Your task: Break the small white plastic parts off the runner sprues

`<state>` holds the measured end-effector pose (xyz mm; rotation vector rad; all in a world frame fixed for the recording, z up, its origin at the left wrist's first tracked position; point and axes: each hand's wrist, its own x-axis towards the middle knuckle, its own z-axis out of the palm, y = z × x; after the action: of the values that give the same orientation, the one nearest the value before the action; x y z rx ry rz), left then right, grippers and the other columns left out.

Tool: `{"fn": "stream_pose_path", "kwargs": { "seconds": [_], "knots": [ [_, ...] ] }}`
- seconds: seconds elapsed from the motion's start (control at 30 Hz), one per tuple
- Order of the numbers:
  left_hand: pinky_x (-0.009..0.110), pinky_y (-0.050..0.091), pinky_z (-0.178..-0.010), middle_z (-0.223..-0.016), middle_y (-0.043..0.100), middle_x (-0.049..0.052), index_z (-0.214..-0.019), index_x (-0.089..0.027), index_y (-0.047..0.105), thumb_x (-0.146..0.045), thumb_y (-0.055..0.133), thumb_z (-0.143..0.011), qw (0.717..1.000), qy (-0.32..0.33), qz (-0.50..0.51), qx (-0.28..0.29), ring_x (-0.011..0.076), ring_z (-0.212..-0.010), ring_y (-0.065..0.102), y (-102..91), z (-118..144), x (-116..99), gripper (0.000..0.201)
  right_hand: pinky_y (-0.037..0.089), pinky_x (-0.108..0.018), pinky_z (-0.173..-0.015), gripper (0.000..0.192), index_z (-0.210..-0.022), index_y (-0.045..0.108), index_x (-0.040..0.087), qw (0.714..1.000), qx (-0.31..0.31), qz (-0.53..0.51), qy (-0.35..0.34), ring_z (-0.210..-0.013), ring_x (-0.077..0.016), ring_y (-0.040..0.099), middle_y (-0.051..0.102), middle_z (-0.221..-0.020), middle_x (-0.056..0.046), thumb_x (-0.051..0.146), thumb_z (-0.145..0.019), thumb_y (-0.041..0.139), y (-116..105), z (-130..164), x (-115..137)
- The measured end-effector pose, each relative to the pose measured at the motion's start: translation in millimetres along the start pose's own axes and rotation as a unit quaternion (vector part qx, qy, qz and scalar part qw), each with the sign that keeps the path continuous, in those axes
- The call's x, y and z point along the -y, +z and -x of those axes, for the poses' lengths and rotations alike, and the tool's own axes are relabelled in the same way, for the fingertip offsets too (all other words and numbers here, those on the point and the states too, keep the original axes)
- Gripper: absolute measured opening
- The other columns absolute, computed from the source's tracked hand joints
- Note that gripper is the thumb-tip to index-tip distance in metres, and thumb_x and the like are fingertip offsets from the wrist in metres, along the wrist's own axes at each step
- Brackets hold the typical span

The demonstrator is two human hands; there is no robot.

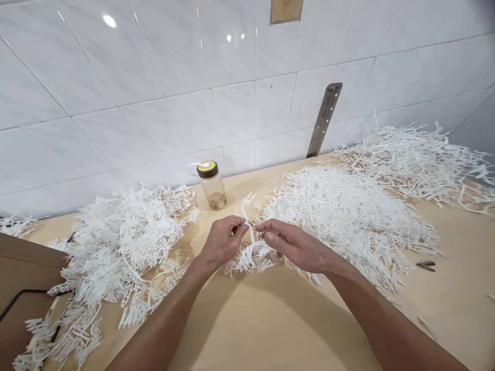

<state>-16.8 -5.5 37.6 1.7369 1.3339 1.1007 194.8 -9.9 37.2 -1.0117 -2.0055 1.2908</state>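
My left hand (222, 241) and my right hand (294, 245) meet over the middle of a wooden table (270, 324). Together they pinch a small white plastic branched piece (250, 247), whose comb-like end hangs down to the tabletop between them. The fingertips of both hands close on its thin stem. A large heap of the same white pieces (348, 216) lies just right of my right hand. Another heap (119, 252) lies to the left of my left hand.
A clear bottle with a dark and yellow lid (212, 185) stands near the white tiled wall (154, 93). A metal bracket (324, 119) leans on the wall. A brown cardboard box (23, 288) sits at the left edge. Small dark clippers (426, 266) lie at right.
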Motion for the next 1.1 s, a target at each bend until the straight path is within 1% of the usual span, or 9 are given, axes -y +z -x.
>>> {"fn": "stream_pose_path", "kwargs": {
  "seconds": [0.13,0.27,0.37,0.43,0.57,0.67,0.8,0.93,1.1],
  "knots": [
    [0.025,0.032,-0.056,-0.079,0.071,0.003,-0.060,-0.021,0.065,-0.019,0.057,-0.080,0.999,0.008,-0.047,0.007,0.0138,-0.057,0.047,1.6,1.3,3.2,0.021,0.037,-0.024,-0.057,0.039,-0.106,0.065,0.021,0.999,0.036,-0.018,0.018,-0.062,-0.0128,0.048,0.054,-0.072,0.001,0.055,-0.093,0.050,-1.1,-0.7,-3.9],
    [0.024,0.030,-0.053,-0.068,0.068,0.002,-0.063,-0.021,0.066,-0.023,0.058,-0.081,0.997,-0.009,-0.072,0.012,0.0128,-0.052,0.045,0.0,0.4,7.0,0.020,0.029,-0.024,-0.053,0.036,-0.086,0.062,0.020,0.999,0.024,-0.010,0.046,-0.056,-0.0108,0.039,0.046,-0.064,0.004,0.055,-0.091,0.055,-2.6,-2.1,-5.7],
    [0.024,0.031,-0.051,-0.057,0.062,0.002,-0.059,-0.019,0.063,-0.035,0.063,-0.083,0.997,-0.059,-0.008,0.052,0.0126,-0.050,0.047,-5.4,-1.0,4.9,0.029,0.026,-0.024,-0.053,0.047,-0.066,0.047,0.019,0.998,-0.032,0.011,0.050,-0.055,-0.0105,0.033,0.036,-0.060,0.005,0.059,-0.092,0.049,-6.2,-3.3,-5.8],
    [0.024,0.034,-0.052,-0.056,0.062,0.003,-0.062,-0.018,0.065,-0.043,0.065,-0.083,0.988,-0.101,0.056,0.107,0.0133,-0.051,0.051,-10.9,-1.4,0.0,0.033,0.024,-0.025,-0.052,0.053,-0.061,0.038,0.020,0.996,-0.078,0.011,0.052,-0.055,-0.0105,0.029,0.031,-0.059,0.005,0.062,-0.091,0.048,-8.8,-3.9,-6.0],
    [0.025,0.041,-0.054,-0.064,0.067,0.006,-0.085,-0.015,0.073,-0.048,0.072,-0.079,0.941,-0.177,0.186,0.222,0.0148,-0.055,0.060,-20.6,0.0,-10.2,0.034,0.032,-0.025,-0.053,0.055,-0.061,0.035,0.021,0.985,-0.134,-0.080,0.068,-0.056,-0.0112,0.031,0.030,-0.060,0.004,0.068,-0.088,0.049,-11.9,-4.8,-8.0],
    [0.023,0.042,-0.053,-0.069,0.068,0.007,-0.091,-0.015,0.073,-0.046,0.075,-0.077,0.912,-0.197,0.251,0.257,0.0147,-0.058,0.064,-21.6,0.9,-10.8,0.034,0.040,-0.026,-0.057,0.055,-0.063,0.038,0.021,0.973,-0.165,-0.141,0.079,-0.060,-0.0127,0.039,0.035,-0.062,0.002,0.070,-0.084,0.053,-11.3,-5.8,-10.7],
    [0.021,0.039,-0.049,-0.064,0.065,0.004,-0.091,-0.013,0.071,-0.045,0.077,-0.076,0.899,-0.209,0.296,0.247,0.0127,-0.054,0.060,-15.3,-0.4,-3.8,0.036,0.036,-0.022,-0.050,0.054,-0.066,0.038,0.021,0.956,-0.175,-0.218,0.087,-0.055,-0.0101,0.037,0.037,-0.061,0.004,0.068,-0.081,0.060,-6.6,-8.0,-13.8],
    [0.021,0.042,-0.054,-0.048,0.053,-0.001,-0.083,-0.011,0.071,-0.044,0.078,-0.075,0.919,-0.180,0.304,0.176,0.0125,-0.054,0.057,-9.5,-2.4,-1.1,0.034,0.026,-0.022,-0.044,0.048,-0.069,0.045,0.021,0.958,-0.149,-0.228,0.092,-0.047,-0.0089,0.035,0.046,-0.054,0.005,0.065,-0.082,0.062,-4.0,-10.2,-13.4],
    [0.023,0.047,-0.058,-0.058,0.064,0.004,-0.073,-0.012,0.070,-0.043,0.077,-0.076,0.924,-0.128,0.336,0.133,0.0131,-0.057,0.061,-10.0,-0.6,-7.7,0.032,0.030,-0.023,-0.048,0.039,-0.076,0.056,0.020,0.978,-0.071,-0.174,0.090,-0.056,-0.0117,0.049,0.064,-0.066,0.000,0.057,-0.083,0.065,-14.0,-5.8,-9.3]
  ]
}}
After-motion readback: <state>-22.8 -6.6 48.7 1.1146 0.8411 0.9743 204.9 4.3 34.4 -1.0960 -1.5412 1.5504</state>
